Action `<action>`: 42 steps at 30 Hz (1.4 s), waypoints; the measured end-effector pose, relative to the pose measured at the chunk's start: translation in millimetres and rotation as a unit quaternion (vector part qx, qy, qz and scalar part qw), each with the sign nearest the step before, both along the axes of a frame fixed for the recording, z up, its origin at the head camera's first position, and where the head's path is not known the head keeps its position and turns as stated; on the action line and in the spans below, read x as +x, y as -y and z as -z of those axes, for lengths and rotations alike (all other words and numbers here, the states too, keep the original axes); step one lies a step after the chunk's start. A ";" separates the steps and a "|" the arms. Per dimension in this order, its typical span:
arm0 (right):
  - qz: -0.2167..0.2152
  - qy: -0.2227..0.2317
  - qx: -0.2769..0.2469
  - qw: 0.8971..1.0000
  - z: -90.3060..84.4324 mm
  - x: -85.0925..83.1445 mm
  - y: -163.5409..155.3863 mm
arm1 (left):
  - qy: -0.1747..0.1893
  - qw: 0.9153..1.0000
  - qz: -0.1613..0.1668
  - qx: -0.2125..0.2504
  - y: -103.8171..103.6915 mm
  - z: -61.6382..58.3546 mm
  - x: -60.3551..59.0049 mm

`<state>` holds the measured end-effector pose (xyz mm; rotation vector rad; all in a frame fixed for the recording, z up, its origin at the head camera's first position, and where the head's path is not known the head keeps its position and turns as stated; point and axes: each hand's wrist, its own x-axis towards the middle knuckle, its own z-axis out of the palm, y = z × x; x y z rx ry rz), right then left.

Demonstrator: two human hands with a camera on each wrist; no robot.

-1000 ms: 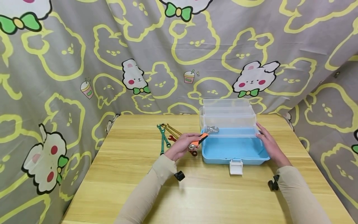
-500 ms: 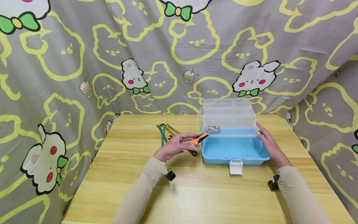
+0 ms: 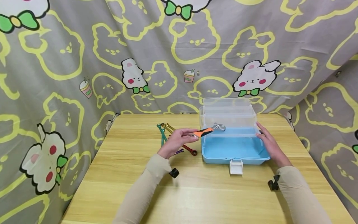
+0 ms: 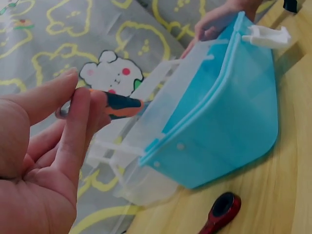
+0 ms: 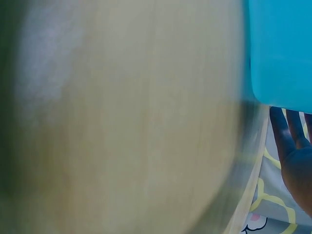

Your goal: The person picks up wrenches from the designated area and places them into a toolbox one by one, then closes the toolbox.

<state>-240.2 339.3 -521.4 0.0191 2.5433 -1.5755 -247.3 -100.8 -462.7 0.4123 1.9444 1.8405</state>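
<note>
Both hands are at work: the left hand [image 3: 176, 143] pinches the orange rubbery handle of an adjustable wrench [image 3: 208, 130], its steel head raised over the left rim of the toolbox [image 3: 235, 154] (blue glossy base, clear stepped plastic trays). Flat against the box's right side rests the right hand [image 3: 269, 144], fingers straight. Slim coloured spanners [image 3: 165, 133] lie just left on the pale wood-grain table [image 3: 195, 193]. Grey fabric [image 3: 84, 56] printed with yellow outlines and white bunnies hangs behind.
</note>
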 end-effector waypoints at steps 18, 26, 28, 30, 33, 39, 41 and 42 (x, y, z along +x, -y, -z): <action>0.006 0.006 -0.002 1.000 -1.8 1.7 1.6 | -0.055 0.997 -0.043 -0.041 -42.2 -5.5 -15.3; 0.006 0.005 -0.003 1.000 -1.4 1.1 0.6 | -0.160 0.976 -0.099 -0.112 -56.2 -4.0 -24.6; 0.006 0.008 -0.003 1.000 -1.1 1.0 0.7 | -0.181 0.969 -0.109 -0.129 -59.5 -3.6 -26.5; 0.006 0.008 -0.002 1.000 -0.6 0.7 0.7 | -0.198 0.963 -0.117 -0.142 -62.5 -3.1 -28.0; 0.005 0.001 -0.001 1.000 -0.7 0.5 1.2 | -0.217 0.954 -0.127 -0.165 -66.8 -0.9 -29.7; 0.003 -0.007 0.004 1.000 -1.1 1.7 1.1 | -0.221 0.946 -0.138 -0.191 -73.9 3.7 -29.5; 0.003 -0.005 0.006 1.000 -1.0 2.3 0.8 | -0.230 0.943 -0.140 -0.194 -75.6 5.0 -29.6; 0.002 -0.003 0.005 1.000 -1.3 2.8 0.9 | -0.236 0.941 -0.140 -0.196 -76.4 5.5 -29.7</action>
